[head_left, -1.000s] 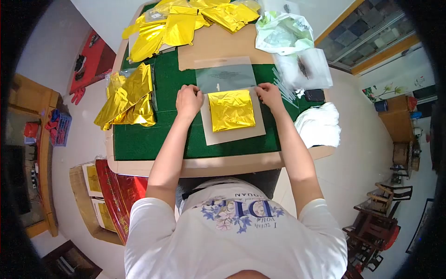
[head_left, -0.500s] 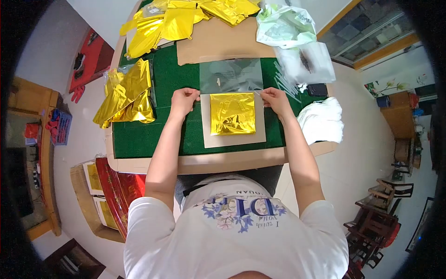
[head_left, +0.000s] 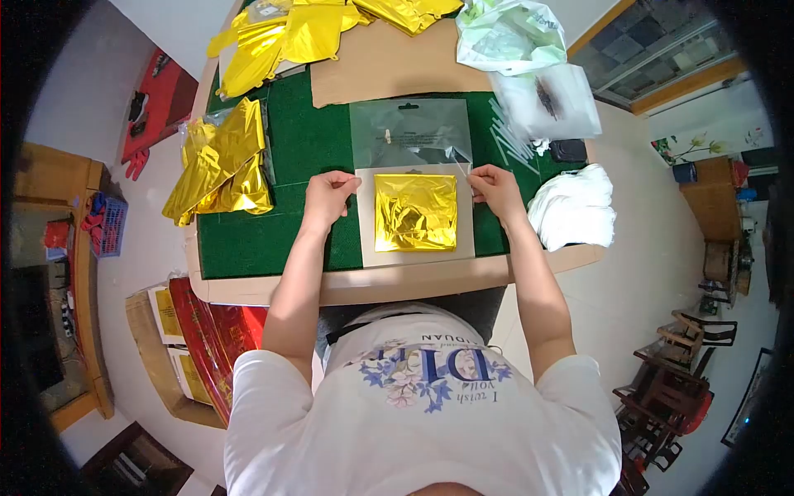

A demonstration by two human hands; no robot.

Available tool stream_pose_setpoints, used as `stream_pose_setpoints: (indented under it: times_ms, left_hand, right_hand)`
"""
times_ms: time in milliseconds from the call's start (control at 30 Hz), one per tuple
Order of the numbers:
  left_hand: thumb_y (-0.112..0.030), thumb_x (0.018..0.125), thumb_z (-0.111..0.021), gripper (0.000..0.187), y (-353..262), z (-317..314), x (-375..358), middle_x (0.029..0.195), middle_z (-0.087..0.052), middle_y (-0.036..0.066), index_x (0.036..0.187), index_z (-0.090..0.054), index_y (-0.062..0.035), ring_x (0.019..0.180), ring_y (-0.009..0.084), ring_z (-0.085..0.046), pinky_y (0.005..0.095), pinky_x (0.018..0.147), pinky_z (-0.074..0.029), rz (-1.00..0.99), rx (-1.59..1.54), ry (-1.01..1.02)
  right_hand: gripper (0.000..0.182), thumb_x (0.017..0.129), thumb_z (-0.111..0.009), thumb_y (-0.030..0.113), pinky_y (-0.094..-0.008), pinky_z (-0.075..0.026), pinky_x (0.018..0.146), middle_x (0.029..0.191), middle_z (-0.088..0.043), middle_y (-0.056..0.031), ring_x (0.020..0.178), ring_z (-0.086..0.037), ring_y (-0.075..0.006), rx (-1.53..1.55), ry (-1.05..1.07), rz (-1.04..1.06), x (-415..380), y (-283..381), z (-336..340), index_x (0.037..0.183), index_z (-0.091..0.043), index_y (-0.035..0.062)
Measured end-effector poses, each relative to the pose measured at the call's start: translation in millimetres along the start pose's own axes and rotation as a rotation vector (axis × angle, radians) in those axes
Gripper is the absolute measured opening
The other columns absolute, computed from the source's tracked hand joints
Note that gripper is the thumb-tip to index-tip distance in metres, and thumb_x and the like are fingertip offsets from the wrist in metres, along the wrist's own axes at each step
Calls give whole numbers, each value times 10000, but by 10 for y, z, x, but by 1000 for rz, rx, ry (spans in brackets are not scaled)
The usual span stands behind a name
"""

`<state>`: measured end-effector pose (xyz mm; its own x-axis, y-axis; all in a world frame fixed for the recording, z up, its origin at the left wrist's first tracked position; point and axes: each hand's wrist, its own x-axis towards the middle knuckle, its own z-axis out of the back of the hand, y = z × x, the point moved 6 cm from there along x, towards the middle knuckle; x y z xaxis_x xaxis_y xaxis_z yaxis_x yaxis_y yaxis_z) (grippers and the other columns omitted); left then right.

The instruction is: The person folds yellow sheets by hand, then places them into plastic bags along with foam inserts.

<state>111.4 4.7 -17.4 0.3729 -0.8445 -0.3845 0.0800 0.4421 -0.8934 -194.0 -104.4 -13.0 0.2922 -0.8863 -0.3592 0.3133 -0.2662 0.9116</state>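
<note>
against the frame of 1 second ago, the brown card (head_left: 368, 244) with its folded gold foil packet (head_left: 415, 212) now lies squarer to the front of the table, where it was tilted before, and a little nearer to the person. the clear bag (head_left: 407, 132) now lies flatter beyond it, and its dark hang slot has come into sight at the far edge.

both hands are nearly closed. the left hand (head_left: 332, 201) pinches the left edge between thumb and fingertips, close to where the clear part meets the card; the right hand (head_left: 496, 194) does the same at the right edge. the foil packet sits between the 2 hands, on the middle of the card. whether the card is inside the bag or under it, i cannot tell.

the work rests on a green mat (head_left: 289, 182) inside a tan table rim (head_left: 347, 288). just past the bag's far edge lies a cardboard sheet (head_left: 397, 62), with more gold foil (head_left: 306, 37) at the far left. a loose foil heap (head_left: 223, 169) lies left of the left hand. near the right hand are clear strips (head_left: 511, 145), a black case (head_left: 568, 151) and a white cloth bundle (head_left: 572, 207), the last beside the right forearm. a white-green plastic bag (head_left: 513, 37) lies at the far right.
</note>
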Motion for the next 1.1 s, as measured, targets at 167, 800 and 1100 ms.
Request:
stream_pose_setpoints:
  times_ms: [167, 800, 1100]
  left_hand:
    - [-133, 860, -688, 149, 60, -15, -135, 748, -653, 31, 911, -680, 7, 417, 44, -431, 203, 361, -332, 11, 15, 9]
    - [-120, 852, -697, 142, 290, -49, -903, 712, -649, 6, 921, -688, 5, 510, 29, -488, 208, 399, -369, -7, 66, 27]
    - [-39, 774, -729, 547, 270, -169, -1025, 778, -668, 55, 1275, -511, -15, 613, 71, -561, 242, 561, -475, -58, 96, 159]
  right_hand:
    - [140, 881, -649, 103, -226, -499, 551, 730, -654, -35, 618, -605, -85, -24, -26, 31, -139, -43, 6, 955, -633, -15]
    - [104, 887, -644, 84, -201, -472, 542, 716, -616, 12, 609, -554, -44, -34, -10, -43, -868, -391, -9, 953, -620, 7]
    - [565, 811, -692, 11, -218, -466, 628, 701, -586, -3, 666, -565, -78, -41, 8, 89, -1002, -335, -98, 1321, -451, 13]
